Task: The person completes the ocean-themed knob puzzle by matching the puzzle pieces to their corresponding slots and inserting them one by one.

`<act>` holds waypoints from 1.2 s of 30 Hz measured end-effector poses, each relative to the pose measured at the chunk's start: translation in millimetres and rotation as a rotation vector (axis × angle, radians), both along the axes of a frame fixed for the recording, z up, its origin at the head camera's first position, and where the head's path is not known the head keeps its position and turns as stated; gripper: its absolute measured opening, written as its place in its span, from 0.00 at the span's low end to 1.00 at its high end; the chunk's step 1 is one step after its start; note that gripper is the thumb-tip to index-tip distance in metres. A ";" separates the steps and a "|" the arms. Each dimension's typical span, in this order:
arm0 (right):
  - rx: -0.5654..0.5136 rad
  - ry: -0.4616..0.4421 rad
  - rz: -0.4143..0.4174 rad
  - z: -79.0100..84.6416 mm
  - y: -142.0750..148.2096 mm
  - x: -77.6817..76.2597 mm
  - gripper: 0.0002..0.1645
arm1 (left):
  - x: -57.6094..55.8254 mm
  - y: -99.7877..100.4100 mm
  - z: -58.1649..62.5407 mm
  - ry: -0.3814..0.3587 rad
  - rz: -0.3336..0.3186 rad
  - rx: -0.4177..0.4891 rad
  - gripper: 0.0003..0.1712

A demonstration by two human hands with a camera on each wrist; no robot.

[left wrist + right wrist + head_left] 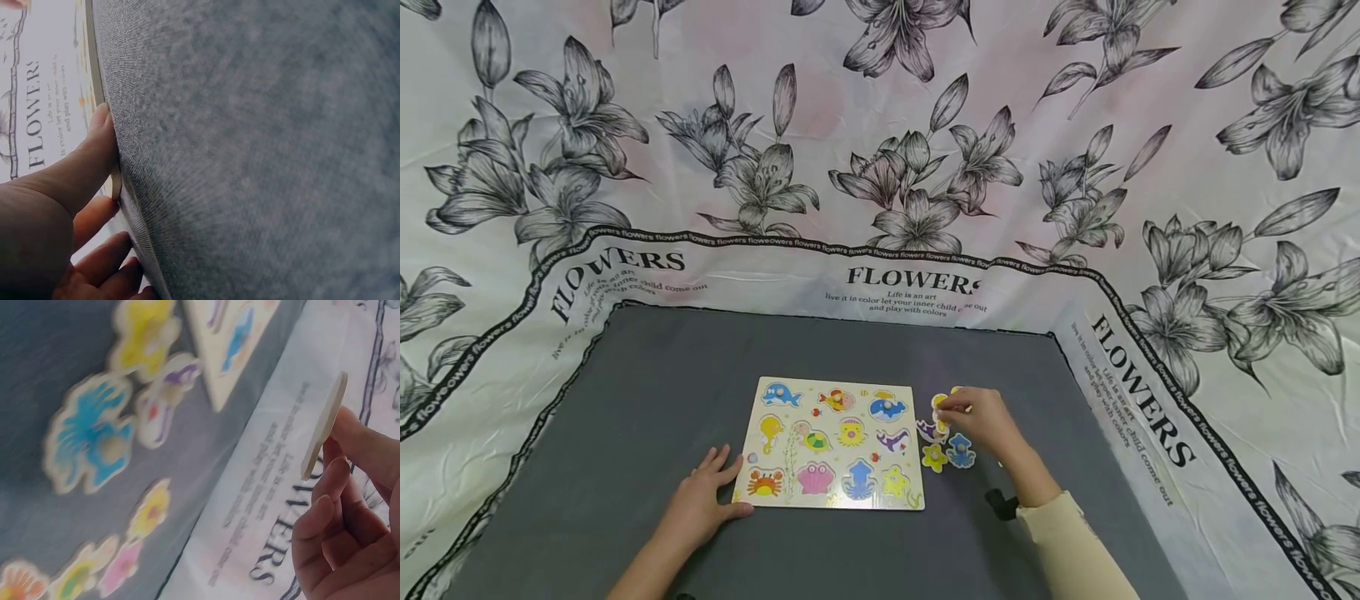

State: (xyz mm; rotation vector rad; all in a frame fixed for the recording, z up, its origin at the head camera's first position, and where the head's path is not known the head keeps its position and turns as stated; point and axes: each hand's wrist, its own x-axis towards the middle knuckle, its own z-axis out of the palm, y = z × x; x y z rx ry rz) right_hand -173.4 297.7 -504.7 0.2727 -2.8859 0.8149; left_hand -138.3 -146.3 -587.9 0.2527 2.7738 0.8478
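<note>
A pale wooden peg-puzzle board printed with sea animals lies on the dark grey cloth. My left hand rests at its lower left corner, thumb along the near edge and fingers spread beside the left side. In the left wrist view the thumb touches the board's edge. Right of the board, my right hand pinches a yellow puzzle piece between thumb and fingers. The right wrist view shows this thin piece edge-on, its picture hidden, raised above the cloth.
Beside the board lie loose pieces: a blue octopus, a yellow star and a purple-and-white piece. More small pieces, one pink, lie nearby. A floral white border frames the grey cloth.
</note>
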 end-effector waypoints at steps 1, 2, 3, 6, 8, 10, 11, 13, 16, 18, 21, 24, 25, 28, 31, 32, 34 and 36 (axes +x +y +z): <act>-0.002 -0.001 0.013 1.2 -3.0 -1.3 0.05 | 0.1 0.0 -0.1 0.000 0.000 0.000 0.53; -0.005 0.000 0.027 2.6 -6.1 -2.8 0.06 | 0.1 0.0 -0.3 0.000 0.000 -0.001 0.53; -0.005 0.003 0.040 4.1 -9.3 -4.3 0.06 | 0.2 0.1 -0.5 0.000 -0.001 -0.001 0.53; -0.020 -0.008 0.065 10.0 -20.3 -9.4 0.05 | -0.1 0.2 -1.1 0.002 0.000 -0.005 0.53; -0.023 -0.019 0.073 11.8 -28.5 -14.0 0.05 | -0.4 -0.5 -1.5 -0.001 0.002 -0.012 0.53; -0.029 -0.028 0.078 13.4 -37.3 -18.5 0.04 | -0.9 -1.0 -1.4 -0.006 0.004 -0.015 0.53; -0.034 -0.029 0.080 13.9 -41.8 -20.7 0.04 | -1.1 -1.1 -1.4 -0.008 0.005 -0.016 0.53; -0.033 -0.023 0.097 14.5 -50.4 -24.7 0.04 | -1.4 -1.4 -1.2 -0.010 0.005 -0.016 0.53; -0.032 -0.014 0.124 16.6 -63.9 -29.6 0.04 | -1.5 -1.5 -0.9 -0.006 0.001 -0.009 0.53; -0.020 -0.001 0.147 16.4 -71.5 -33.1 0.04 | -1.4 -1.5 -0.9 -0.004 -0.001 -0.001 0.53; -0.018 0.010 0.171 16.4 -82.5 -37.4 0.04 | -1.2 -1.6 -1.1 0.000 -0.001 0.006 0.53; -0.020 0.019 0.196 17.5 -92.1 -40.2 0.04 | -1.5 -1.7 -1.2 -0.001 0.000 0.010 0.53; -0.023 0.017 0.202 18.3 -94.7 -40.4 0.04 | -1.6 -1.3 -1.0 -0.001 0.000 0.010 0.53; -0.030 0.012 0.220 20.5 -102.1 -41.1 0.04 | -2.0 -0.2 -0.4 -0.002 -0.003 0.013 0.53; -0.032 0.002 0.229 22.0 -110.3 -42.5 0.04 | -2.4 0.6 0.1 -0.006 -0.002 0.014 0.53; -0.031 -0.004 0.232 22.2 -113.3 -42.9 0.04 | -2.5 0.8 0.2 -0.007 -0.001 0.013 0.53; -0.025 -0.014 0.243 21.6 -119.6 -43.8 0.04 | -2.3 0.7 0.4 -0.011 0.003 0.011 0.53; -0.019 -0.031 0.252 20.4 -127.1 -44.5 0.04 | -1.9 0.5 0.5 -0.013 0.007 0.007 0.53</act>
